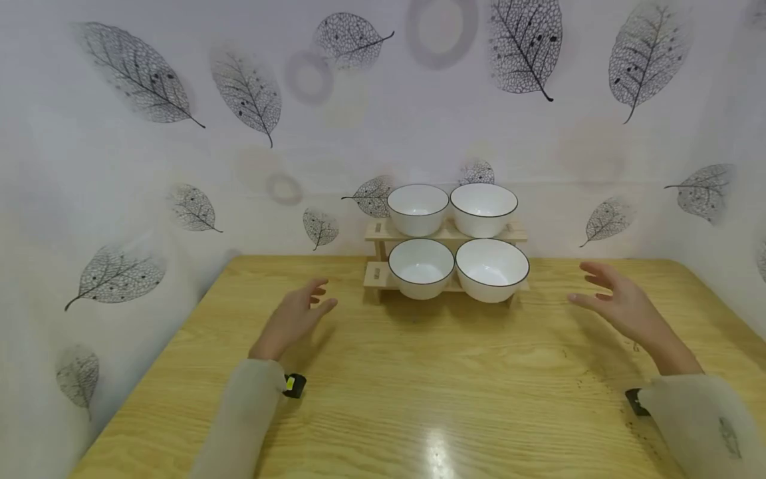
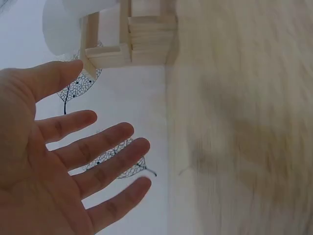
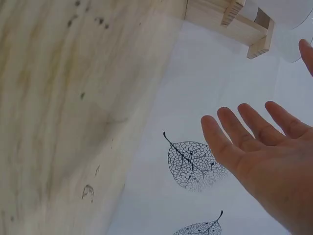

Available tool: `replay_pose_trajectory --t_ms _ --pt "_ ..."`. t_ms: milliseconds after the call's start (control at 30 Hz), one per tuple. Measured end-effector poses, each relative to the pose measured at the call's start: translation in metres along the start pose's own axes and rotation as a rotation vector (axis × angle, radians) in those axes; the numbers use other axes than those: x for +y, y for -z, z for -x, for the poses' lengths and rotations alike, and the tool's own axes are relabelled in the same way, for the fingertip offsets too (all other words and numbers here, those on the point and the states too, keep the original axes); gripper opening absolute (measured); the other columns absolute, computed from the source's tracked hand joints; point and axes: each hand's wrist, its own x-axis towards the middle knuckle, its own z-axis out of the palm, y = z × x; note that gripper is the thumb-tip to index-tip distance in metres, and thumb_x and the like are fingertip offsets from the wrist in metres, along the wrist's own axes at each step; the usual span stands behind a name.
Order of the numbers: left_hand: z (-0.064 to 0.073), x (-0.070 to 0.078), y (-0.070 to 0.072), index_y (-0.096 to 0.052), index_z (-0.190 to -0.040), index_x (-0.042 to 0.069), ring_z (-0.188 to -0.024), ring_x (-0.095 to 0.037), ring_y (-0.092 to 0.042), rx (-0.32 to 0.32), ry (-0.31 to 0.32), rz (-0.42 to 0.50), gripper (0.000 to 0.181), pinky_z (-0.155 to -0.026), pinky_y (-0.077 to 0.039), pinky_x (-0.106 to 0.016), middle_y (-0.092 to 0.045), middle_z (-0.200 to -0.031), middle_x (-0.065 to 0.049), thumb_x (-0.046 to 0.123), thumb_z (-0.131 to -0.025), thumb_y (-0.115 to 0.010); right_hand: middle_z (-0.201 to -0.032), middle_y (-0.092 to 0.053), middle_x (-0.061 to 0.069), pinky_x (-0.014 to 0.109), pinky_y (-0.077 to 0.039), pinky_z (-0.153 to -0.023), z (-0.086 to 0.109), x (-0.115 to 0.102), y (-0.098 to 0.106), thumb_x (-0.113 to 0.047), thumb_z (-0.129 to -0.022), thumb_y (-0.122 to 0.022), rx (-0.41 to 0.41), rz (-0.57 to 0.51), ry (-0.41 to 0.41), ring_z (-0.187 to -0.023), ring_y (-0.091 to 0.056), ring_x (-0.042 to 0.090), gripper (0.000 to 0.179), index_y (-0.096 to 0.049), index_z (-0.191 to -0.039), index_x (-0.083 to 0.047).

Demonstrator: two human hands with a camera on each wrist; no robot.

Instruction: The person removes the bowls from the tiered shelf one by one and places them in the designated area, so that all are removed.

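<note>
Two white bowls with dark rims, a left one [image 1: 419, 211] and a right one [image 1: 483, 211], sit on the upper tier of a small wooden rack [image 1: 377, 274]. On its lower tier are two more such bowls, one at left [image 1: 421, 269] and one at right [image 1: 492, 271]. My left hand [image 1: 294, 318] hovers over the table to the left of the rack, fingers spread and holding nothing. To the right of the rack is my right hand [image 1: 622, 307], also with nothing in it. In the left wrist view the palm [image 2: 29, 161] faces the camera with fingers extended.
The wooden table [image 1: 383, 386] reaches back to a pale wall covering [image 1: 287, 159] printed with grey leaves. The rack stands near the table's back edge. Dark cuffs show at both wrists, and a few dark marks [image 1: 634, 346] lie on the table's right side.
</note>
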Motion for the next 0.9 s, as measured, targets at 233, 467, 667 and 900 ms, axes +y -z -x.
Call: replay_pose_trajectory --t_ms 233,467,667,900 --pt "-0.02 0.002 -0.006 -0.043 -0.149 0.0 -0.121 -0.043 -0.058 0.029 0.005 0.198 0.054 -0.098 -0.049 -0.056 -0.055 -0.139 -0.028 0.028 -0.105 -0.059 -0.154 -0.028 0.037 0.071 -0.037 -0.095 -0.009 -0.008 0.001 -0.022 -0.102 -0.064 -0.036 -0.112 -0.024 -0.135 -0.032 0.058 0.077 -0.019 -0.158 0.006" --pt "-0.032 0.002 -0.018 -0.042 -0.149 -0.002 -0.121 -0.043 -0.057 -0.021 0.024 0.359 0.052 -0.096 -0.052 -0.052 -0.052 -0.142 -0.029 0.022 -0.105 -0.059 -0.153 -0.033 0.034 0.007 -0.042 -0.084 -0.01 -0.013 -0.001 -0.01 -0.097 -0.07 -0.036 -0.203 0.049 -0.129 -0.047 0.012 0.077 -0.023 -0.156 0.007" --pt "-0.044 0.005 -0.02 -0.037 -0.152 -0.001 -0.124 -0.042 -0.054 -0.045 0.067 0.484 0.057 -0.099 -0.051 -0.049 -0.047 -0.146 -0.029 0.02 -0.105 -0.059 -0.155 -0.027 0.035 0.008 -0.045 -0.089 -0.015 -0.019 -0.004 -0.002 -0.096 -0.069 -0.08 -0.293 0.112 -0.122 -0.044 -0.004 0.08 -0.019 -0.157 0.005" --pt "-0.056 0.007 -0.026 -0.033 -0.154 -0.002 -0.128 -0.043 -0.051 -0.061 0.098 0.594 0.059 -0.101 -0.05 -0.049 -0.043 -0.148 -0.03 0.016 -0.104 -0.059 -0.158 -0.021 0.034 0.009 -0.043 -0.093 -0.024 -0.024 -0.008 0.003 -0.095 -0.068 -0.117 -0.323 0.138 -0.141 -0.033 0.038 0.084 -0.013 -0.158 0.006"
